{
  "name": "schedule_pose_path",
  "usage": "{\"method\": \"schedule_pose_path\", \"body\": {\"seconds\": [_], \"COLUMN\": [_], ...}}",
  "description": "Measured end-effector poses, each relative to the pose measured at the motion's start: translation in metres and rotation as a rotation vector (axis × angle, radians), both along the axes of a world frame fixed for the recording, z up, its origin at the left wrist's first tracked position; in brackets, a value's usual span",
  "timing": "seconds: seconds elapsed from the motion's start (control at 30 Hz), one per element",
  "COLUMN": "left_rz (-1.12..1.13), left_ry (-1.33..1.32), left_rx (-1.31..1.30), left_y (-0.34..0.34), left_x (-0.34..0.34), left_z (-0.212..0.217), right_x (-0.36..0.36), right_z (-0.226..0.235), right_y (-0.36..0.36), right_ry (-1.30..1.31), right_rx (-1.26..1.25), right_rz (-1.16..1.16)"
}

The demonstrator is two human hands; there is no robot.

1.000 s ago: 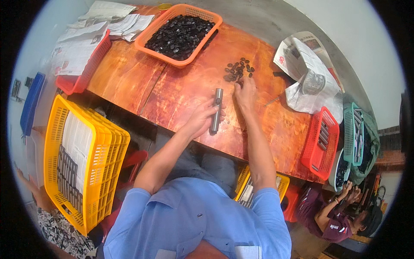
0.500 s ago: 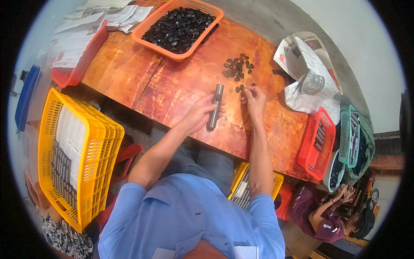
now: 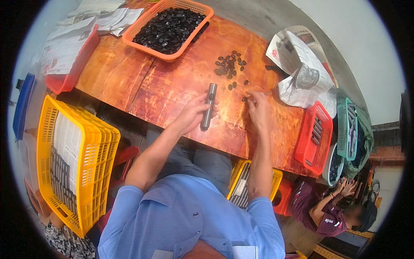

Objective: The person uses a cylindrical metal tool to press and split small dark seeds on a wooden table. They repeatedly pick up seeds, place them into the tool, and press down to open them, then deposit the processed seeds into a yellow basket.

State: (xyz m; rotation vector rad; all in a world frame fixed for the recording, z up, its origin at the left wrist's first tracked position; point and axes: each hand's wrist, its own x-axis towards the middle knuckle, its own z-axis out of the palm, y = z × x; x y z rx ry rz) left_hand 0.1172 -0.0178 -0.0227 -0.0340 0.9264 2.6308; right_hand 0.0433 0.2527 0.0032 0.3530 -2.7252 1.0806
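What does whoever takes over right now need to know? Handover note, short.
Left hand: holds a grey metal tube upright-ish over the wooden table.
Right hand: fingertips pinched at a small dark piece by the loose pile of dark pieces.
Stock: orange basket full of dark pieces at the far edge.
Done: cannot tell how many pieces are in the tube.
Left: loose pile and basket remain.

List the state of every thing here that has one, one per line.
Tube: held upright-tilted in left hand.
Right hand: pinching a small dark piece.
Loose pieces: scattered on table.
Orange basket: full of dark pieces.
Red basket: holds several tubes.
Yellow crate: partly filled.
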Motion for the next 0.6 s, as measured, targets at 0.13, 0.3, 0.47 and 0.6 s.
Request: {"method": "schedule_pose_path", "body": {"seconds": [0.13,0.3,0.47,0.6], "left_rz": [-0.032,-0.058,-0.072,-0.083], "left_ry": [-0.003,-0.015,0.013,0.027], "left_rx": [0.013,0.035,0.065,0.041], "left_y": [-0.002,-0.001,-0.002,-0.002], "left_x": [0.000,0.002,0.002,0.002], "left_z": [0.003,0.007,0.001,0.003], "right_x": [0.016,0.015,0.015,0.018], "right_z": [0.023,0.009,-0.001,0.003], "right_y": [-0.022,-0.019,-0.015,-0.017], "right_ry": [-0.098,-0.115,-0.094,-0.082], "right_rx": [0.131,0.129,0.083,0.106], "right_rz": [-0.037,0.009,-0.079,-0.085]}}
